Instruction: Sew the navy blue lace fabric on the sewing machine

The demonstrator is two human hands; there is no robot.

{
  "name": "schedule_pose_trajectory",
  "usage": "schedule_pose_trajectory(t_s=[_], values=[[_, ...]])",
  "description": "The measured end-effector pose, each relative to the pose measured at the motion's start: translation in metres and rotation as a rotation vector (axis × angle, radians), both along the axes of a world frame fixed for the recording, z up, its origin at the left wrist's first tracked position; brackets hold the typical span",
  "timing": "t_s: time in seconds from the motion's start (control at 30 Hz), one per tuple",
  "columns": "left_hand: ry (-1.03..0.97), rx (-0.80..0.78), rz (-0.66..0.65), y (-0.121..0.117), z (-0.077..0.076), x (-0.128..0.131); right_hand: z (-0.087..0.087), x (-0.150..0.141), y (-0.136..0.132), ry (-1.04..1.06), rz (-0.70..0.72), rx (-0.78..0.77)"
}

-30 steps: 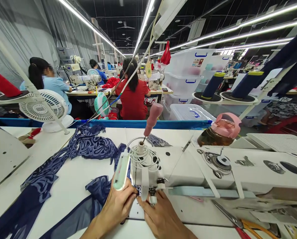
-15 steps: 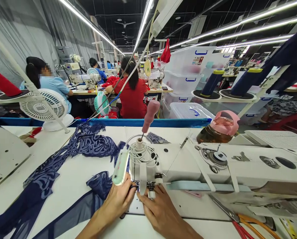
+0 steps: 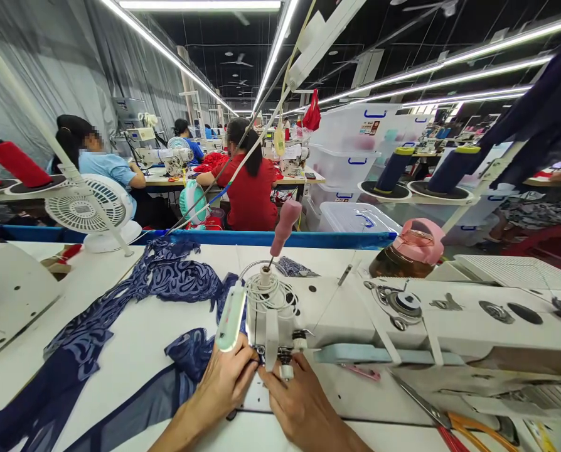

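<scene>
My left hand [image 3: 228, 376] is closed, thumb and fingers pinched on navy fabric [image 3: 191, 351] whose lace-patterned part bunches up just left of the wrist. A dark bit of that fabric shows between my fingertips, close to the needle area of a white sewing machine [image 3: 337, 314]. My right hand [image 3: 297, 398] lies on the other side of the needle, fingers bent and pressed down at the same dark bit. Its farther fingertips are partly hidden by the machine head. A pale green lamp [image 3: 231, 319] hangs over my left fingers.
Navy lace pieces [image 3: 181, 276] spread across the table at left. A pink-handled screwdriver [image 3: 285, 229] stands upright in the machine head. Scissors [image 3: 445, 414] lie at right, and a pink-lidded jug [image 3: 410, 248] stands behind the machine. A white fan [image 3: 92, 204] and several co-workers are beyond.
The view has tilted slightly upward. Both hands stay at the needle with little visible movement. A co-worker in light blue at the left has raised an arm.
</scene>
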State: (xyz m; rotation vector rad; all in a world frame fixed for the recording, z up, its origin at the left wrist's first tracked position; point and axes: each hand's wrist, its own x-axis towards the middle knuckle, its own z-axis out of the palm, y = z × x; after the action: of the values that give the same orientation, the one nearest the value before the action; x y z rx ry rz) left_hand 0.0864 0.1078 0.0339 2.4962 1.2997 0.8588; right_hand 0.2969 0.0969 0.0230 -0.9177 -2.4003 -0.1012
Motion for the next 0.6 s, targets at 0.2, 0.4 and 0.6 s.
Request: schedule_pose_trajectory(t_s=[0.2, 0.4, 0.6], values=[[-0.013, -0.028, 0.017, 0.0014, 0.0011, -0.0006, 0.0034, 0.0038, -0.004, 0.113, -0.008, -0.011], [-0.022, -0.054, 0.024, 0.003, 0.0004, -0.0003, 0.006, 0.0042, -0.0032, -0.021, -0.036, -0.087], [-0.031, -0.086, 0.036, 0.0028, 0.0037, -0.0006, 0.0023, 0.0041, -0.0044, -0.036, -0.026, -0.054]])
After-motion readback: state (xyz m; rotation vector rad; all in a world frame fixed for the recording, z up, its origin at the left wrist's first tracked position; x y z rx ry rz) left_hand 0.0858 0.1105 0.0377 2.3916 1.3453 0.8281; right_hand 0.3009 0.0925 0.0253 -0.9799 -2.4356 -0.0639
